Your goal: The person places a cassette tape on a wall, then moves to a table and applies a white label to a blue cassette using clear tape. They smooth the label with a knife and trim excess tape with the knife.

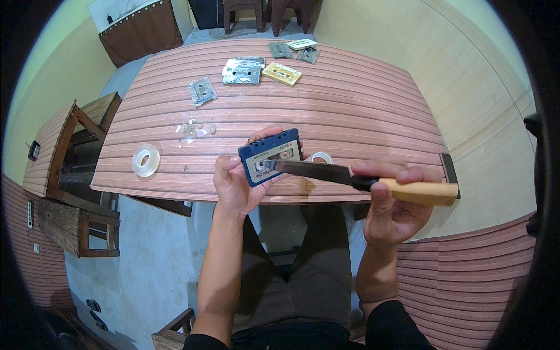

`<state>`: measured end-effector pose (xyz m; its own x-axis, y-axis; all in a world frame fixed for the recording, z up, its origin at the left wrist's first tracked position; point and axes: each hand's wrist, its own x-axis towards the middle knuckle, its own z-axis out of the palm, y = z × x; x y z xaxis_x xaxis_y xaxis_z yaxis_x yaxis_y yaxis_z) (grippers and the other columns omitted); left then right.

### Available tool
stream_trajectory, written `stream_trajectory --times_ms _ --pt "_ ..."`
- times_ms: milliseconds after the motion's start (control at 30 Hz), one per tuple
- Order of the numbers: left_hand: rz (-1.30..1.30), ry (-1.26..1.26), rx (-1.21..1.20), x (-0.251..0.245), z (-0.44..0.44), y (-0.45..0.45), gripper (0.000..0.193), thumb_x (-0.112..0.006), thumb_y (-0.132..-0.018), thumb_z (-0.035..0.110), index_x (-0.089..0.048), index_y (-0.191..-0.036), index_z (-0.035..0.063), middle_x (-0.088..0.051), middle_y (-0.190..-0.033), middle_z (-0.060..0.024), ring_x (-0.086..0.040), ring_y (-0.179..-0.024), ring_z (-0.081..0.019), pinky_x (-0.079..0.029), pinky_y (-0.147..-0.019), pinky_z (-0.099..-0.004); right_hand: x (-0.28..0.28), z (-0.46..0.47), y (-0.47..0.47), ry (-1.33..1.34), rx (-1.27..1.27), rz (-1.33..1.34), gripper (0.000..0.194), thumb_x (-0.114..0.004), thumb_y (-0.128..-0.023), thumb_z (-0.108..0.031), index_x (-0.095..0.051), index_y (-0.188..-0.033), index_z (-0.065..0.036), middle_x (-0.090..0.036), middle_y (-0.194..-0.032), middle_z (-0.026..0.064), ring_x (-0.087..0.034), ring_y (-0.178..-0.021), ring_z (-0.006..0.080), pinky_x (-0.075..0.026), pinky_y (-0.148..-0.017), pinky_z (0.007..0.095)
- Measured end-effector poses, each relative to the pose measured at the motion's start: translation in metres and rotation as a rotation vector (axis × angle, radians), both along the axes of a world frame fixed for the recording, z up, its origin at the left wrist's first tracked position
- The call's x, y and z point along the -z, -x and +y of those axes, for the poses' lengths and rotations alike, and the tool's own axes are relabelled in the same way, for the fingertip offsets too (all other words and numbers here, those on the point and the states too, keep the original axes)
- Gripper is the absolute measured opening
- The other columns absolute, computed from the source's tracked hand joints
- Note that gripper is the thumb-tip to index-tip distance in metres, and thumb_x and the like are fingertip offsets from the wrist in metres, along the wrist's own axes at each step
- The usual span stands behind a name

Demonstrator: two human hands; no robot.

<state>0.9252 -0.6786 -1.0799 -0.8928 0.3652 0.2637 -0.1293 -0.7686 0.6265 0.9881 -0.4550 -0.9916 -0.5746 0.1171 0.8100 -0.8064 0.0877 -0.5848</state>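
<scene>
My left hand holds up a dark blue BASF cassette tape with a pale label, above the near edge of the table. In my right hand is a kitchen knife, gripped by its light wooden handle. The blade points left across the cassette's face, its tip at the left reel hole; whether it touches cannot be told. Behind the blade, to the right of the cassette, sits a white ring-shaped roll, partly hidden.
A roll of clear tape lies at the table's left front. Beyond it are clear scraps. Several cassettes lie farther back, among them a clear one, a stack and a yellow one. A wall borders the right side.
</scene>
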Motion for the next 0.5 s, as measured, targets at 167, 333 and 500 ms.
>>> stream_trajectory --times_ms 167,333,500 --pt "0.035 0.059 -0.012 0.001 0.002 0.000 0.098 -0.060 -0.088 0.061 -0.043 -0.165 0.0041 -0.052 -0.158 -0.0382 -0.054 -0.147 -0.0576 -0.045 -0.125 -0.0603 -0.005 -0.001 -0.015 0.064 -0.003 -0.056 0.051 -0.081 -0.101 -0.004 -0.042 -0.134 -0.005 -0.078 -0.095 0.0211 -0.078 -0.089 0.0254 -0.064 -0.079 0.0329" --pt "0.019 -0.002 0.004 0.003 0.002 0.001 0.098 -0.060 -0.087 0.060 -0.043 -0.166 0.0039 -0.053 -0.158 -0.0390 -0.054 -0.146 -0.0577 -0.043 -0.126 -0.0637 -0.004 0.002 -0.019 0.083 -0.250 -0.089 0.055 -0.068 -0.108 -0.029 -0.042 -0.151 -0.008 -0.071 -0.111 0.0274 -0.073 -0.084 0.0220 -0.063 -0.061 0.0268" --pt "0.009 0.014 -0.009 0.005 0.001 0.001 0.099 -0.060 -0.087 0.061 -0.043 -0.166 0.0031 -0.053 -0.158 -0.0394 -0.054 -0.146 -0.0578 -0.043 -0.126 -0.0650 -0.002 0.008 -0.029 0.110 -0.330 -0.187 0.055 -0.066 -0.108 -0.041 -0.046 -0.148 -0.008 -0.064 -0.127 0.0315 -0.075 -0.090 0.0265 -0.070 -0.065 0.0331"
